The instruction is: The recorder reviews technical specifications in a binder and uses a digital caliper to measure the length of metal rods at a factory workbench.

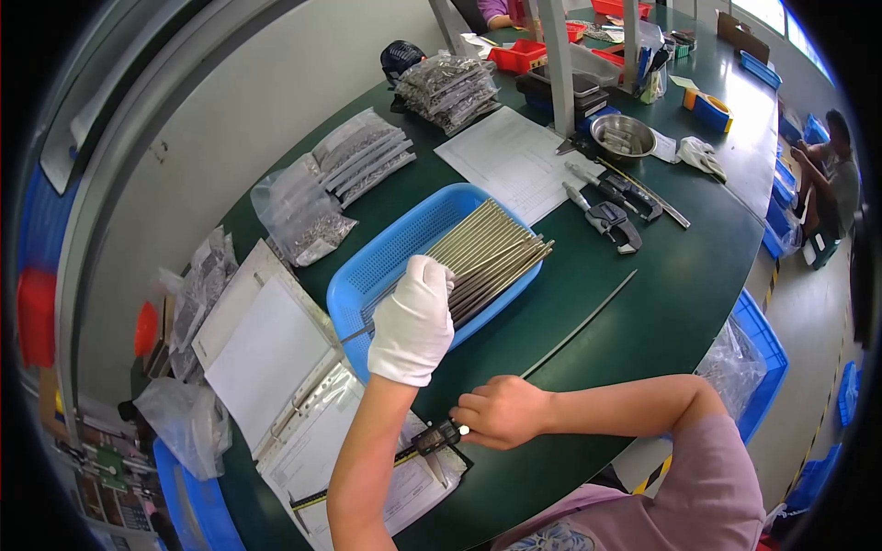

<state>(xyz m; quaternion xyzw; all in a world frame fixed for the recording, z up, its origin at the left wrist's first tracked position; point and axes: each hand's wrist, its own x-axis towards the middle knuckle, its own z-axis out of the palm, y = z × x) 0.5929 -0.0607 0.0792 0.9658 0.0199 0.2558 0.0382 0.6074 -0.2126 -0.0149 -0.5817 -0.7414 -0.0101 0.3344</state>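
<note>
My left hand [412, 323], in a white glove, is closed over the near left side of a blue perforated basket [360, 268]. Many thin metal rods [489, 246] lie side by side in that basket. One dark rod end [356, 333] pokes out past the glove, seemingly held in the fist; the fingertips are hidden. My bare right hand [504, 410] grips a black digital caliper [435, 438] above the papers. A thin grey rod [581, 323] reaches from beside this hand across the green table; whether the hand touches it is unclear.
An open binder with papers [276, 344] lies left of the basket. Bags of small metal parts [363, 151] line the wall side. Micrometers [611, 220], a steel bowl [623, 136] and a white glove [702, 158] are at the far right. Another person [827, 174] sits beyond the table.
</note>
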